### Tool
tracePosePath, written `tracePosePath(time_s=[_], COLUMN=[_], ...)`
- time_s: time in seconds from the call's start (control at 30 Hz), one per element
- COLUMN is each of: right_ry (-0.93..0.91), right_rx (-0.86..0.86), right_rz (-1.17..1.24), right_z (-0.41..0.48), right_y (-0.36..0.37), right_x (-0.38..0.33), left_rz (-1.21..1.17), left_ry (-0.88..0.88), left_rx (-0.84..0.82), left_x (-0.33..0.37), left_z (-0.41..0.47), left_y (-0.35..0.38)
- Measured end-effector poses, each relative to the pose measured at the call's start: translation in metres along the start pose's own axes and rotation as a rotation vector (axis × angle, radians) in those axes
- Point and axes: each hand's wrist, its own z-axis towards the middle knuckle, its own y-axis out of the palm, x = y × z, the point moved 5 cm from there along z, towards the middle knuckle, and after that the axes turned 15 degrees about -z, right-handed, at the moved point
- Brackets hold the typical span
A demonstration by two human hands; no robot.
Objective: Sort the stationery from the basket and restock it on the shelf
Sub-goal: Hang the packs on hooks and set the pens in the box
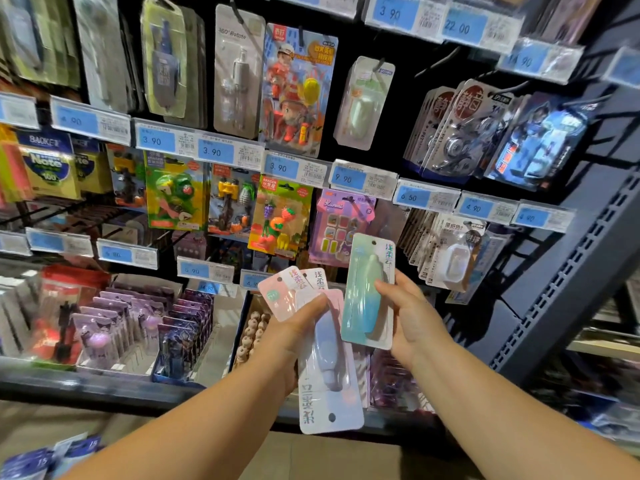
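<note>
Hanging the green pack (363, 296) on its peg is judged to be the step in hand. The right hand (412, 317) grips this pack by its lower right edge, fingers curled over the front. The card is upright with its punched hole (373, 242) at the top.

A pale green pack (360, 105) of seemingly similar shape hangs on a hook (379, 62) in the upper row of the shelf (540, 299), far above both hands. That hook is the likely destination, though blur prevents matching the print. To do the step well:
- The low grip should be kept, since it leaves the hole clear.
- The card should be held square to the hook so the tip passes cleanly through the hole.
- The pack should be slid fully back.
- The price label under that row should be checked against the item first.

The left hand (298, 327) grips the remaining stock. This is a fan of at least 2 pink packs (287, 292), pinched under the thumb, and 1 lavender pack (329, 368). The lavender pack is inverted, with its hole at the near end, and will need turning before it can be hung.

The left-hand stock sits just left of the green pack. The green card's left edge overlaps the lavender card in view, but contact cannot be confirmed. The basket is not in view.
</note>
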Motion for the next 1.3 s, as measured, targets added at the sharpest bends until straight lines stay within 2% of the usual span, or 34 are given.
tracePosePath(time_s=[0.27, 0.47, 1.1, 1.23, 1.3], right_ry=[-0.134, -0.188, -0.249, -0.178, -0.142], right_rx=[0.238, 0.235, 0.298, 0.355, 0.442], right_rz=[-0.108, -0.196, -0.216, -0.347, -0.569], right_z=[0.017, 0.032, 0.068, 0.077, 0.079], right_y=[-0.054, -0.063, -0.056, -0.054, -0.055], right_x=[-0.023, -0.030, -0.031, -0.030, -0.032], left_rz=[0.011, 0.011, 0.010, 0.010, 0.002], left_ry=[0.013, 0.037, 0.071, 0.077, 0.086], left_rx=[-0.061, -0.102, -0.122, -0.105, -0.103], left_x=[0.003, 0.007, 0.009, 0.011, 0.012], left_z=[0.006, 0.008, 0.022, 0.020, 0.019], left_y=[0.008, 0.021, 0.023, 0.024, 0.025])
